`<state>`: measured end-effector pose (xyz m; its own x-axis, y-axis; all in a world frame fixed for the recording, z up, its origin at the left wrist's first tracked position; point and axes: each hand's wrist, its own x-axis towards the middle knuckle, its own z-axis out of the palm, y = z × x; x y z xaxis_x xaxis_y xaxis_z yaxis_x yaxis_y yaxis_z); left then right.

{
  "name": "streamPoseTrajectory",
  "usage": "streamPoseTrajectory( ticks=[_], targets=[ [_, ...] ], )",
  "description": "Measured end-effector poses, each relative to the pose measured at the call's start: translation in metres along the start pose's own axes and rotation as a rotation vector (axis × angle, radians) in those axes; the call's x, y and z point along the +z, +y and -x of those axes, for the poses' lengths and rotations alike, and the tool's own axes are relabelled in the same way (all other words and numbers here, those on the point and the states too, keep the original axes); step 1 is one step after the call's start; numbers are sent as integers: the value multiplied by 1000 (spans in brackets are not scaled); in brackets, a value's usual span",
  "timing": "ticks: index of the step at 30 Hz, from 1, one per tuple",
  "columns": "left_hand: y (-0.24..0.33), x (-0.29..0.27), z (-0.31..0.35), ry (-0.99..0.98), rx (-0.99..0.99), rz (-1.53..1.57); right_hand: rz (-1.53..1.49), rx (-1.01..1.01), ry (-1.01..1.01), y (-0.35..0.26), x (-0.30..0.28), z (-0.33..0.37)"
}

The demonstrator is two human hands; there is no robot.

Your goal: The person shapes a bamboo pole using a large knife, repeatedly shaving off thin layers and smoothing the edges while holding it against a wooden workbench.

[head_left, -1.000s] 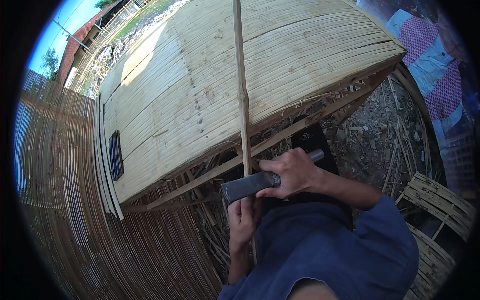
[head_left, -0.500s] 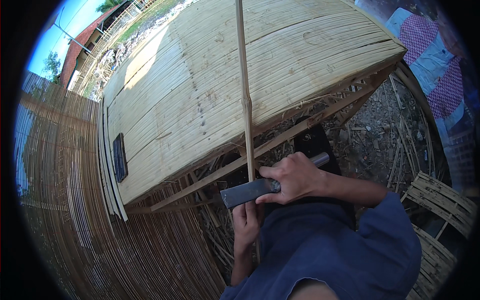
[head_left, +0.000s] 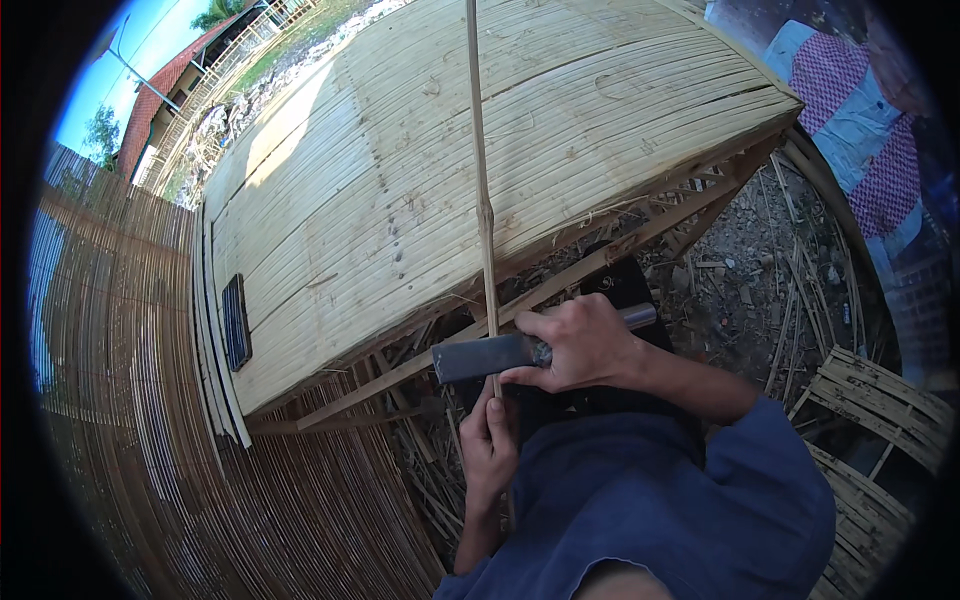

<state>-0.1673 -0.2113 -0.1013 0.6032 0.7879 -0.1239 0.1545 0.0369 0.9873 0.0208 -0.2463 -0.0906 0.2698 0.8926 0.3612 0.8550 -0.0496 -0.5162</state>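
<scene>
A long, thin bamboo strip point(head_left: 482, 185) runs from beyond the far side of the bamboo table down toward my lap, with a node bump partway along. My left hand point(head_left: 488, 445) grips it low down, thumb along its side. My right hand point(head_left: 585, 345) is closed round a broad-bladed knife point(head_left: 480, 358), whose grey pipe-like handle end sticks out to the right of my fist. The short, square-ended blade lies across the strip just above my left fingers. Its cutting edge cannot be made out.
The slatted bamboo table point(head_left: 400, 200) fills the space ahead, with a dark, flat phone-like object point(head_left: 237, 322) at its left edge. A bamboo blind point(head_left: 150, 380) hangs on the left. Split bamboo lies on the littered ground point(head_left: 730, 280), and a slatted bamboo piece point(head_left: 880, 400) is at right.
The knife and my right hand have shifted slightly up and left. My left hand shows a bit more of its thumb below the blade. The strip leans slightly differently.
</scene>
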Motion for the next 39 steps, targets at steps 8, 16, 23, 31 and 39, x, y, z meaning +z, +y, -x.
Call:
streamPoseTrajectory(
  ticks=[8, 16, 23, 31, 39],
  targets=[
    [-1, -7, -3, -19, 6, 59, -52, -55, -56, -10, 4, 5],
    [-2, -6, 1, -42, -23, 107, -23, 108, 1, 12, -13, -13],
    [-5, -14, -8, -5, 41, -21, 29, -182, -206, -2, -5, -4],
    [-7, -4, -11, 98, 381, -494, 52, 12, -84, 19, -14, -19],
    [-10, -5, -13, 150, 394, -549, 52, -144, -234, 12, -8, -10]
  ],
)
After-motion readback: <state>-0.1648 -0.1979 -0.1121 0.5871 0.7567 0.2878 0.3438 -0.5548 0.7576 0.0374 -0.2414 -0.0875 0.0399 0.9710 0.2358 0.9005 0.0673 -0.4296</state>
